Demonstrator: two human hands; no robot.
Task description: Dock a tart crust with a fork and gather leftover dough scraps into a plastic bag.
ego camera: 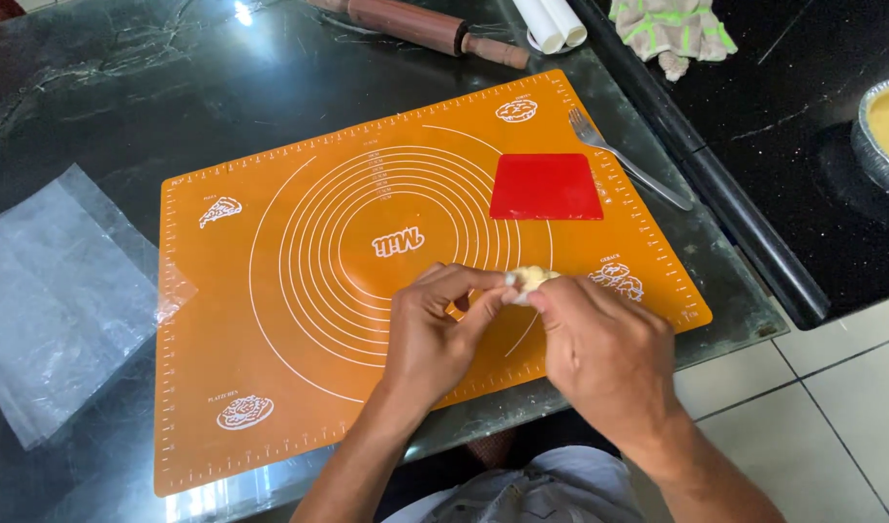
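Now | left hand, right hand pinching dough lump | above orange mat

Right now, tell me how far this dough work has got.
Laid out already: the orange baking mat, with the red scraper and fork on it, and a filled foil pan to the side. In hand: both the left hand and right hand pinch a small dough lump. Nothing is rolled out; the rolling pin lies untouched.

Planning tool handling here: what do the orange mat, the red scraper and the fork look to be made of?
Orange mat: likely silicone, matte, lying limp and flat. Red scraper: probably smooth plastic, thin and evenly coloured. Fork: metal, going by its silver shine.
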